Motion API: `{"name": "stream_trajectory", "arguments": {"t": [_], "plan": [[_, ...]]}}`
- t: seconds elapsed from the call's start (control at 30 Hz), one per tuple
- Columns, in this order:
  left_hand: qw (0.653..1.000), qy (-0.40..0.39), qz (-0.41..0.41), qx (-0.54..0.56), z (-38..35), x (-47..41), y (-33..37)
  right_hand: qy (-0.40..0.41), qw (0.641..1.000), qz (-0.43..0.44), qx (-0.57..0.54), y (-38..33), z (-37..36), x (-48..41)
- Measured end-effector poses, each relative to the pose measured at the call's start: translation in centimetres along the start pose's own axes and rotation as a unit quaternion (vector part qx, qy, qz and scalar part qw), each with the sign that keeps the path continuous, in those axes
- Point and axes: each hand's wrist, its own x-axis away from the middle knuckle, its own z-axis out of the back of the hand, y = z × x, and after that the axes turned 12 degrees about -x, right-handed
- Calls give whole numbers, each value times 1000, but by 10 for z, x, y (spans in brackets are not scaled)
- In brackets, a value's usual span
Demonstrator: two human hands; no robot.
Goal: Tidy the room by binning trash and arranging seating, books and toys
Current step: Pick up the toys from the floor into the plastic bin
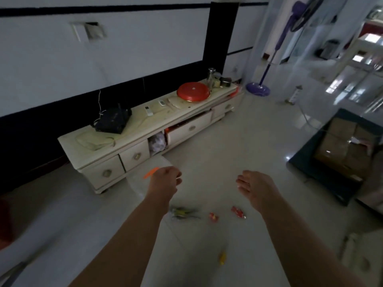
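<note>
My left hand [165, 180] is closed around a small orange item [150, 173] that sticks out to the left of the fist; a faint clear plastic bag [145, 179] seems to hang by it. My right hand [252, 187] is held out with fingers apart and nothing in it. On the tiled floor below the hands lie a green and yellow wrapper [183, 212], a small red wrapper [214, 216], a larger red wrapper [238, 212] and a yellow scrap [222, 258] nearer to me.
A cream low cabinet [132, 154] runs along the wall, with one drawer ajar, a black router [113, 121], two remotes and a red round tray [193, 91] on top. A purple standing fan [259, 88] is at the back right. A dark glass table [300, 162] stands right.
</note>
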Motion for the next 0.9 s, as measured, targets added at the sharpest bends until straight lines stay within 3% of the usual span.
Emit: {"name": "stream_trajectory", "arguments": {"t": [0.13,0.43,0.6,0.9], "plan": [[1000,-4,24,-16,-8,-30,-12,11,999,-33,-31,13,0,-37],[994,3,102,-44,19,-141,-56,58,991,-119,7,75,-61,-123],[989,-5,118,-84,34,-217,-84,79,990,-120,14,129,-104,-184],[978,36,188,-87,49,-384,-216,13,982,-144,120,266,-177,-363]]}}
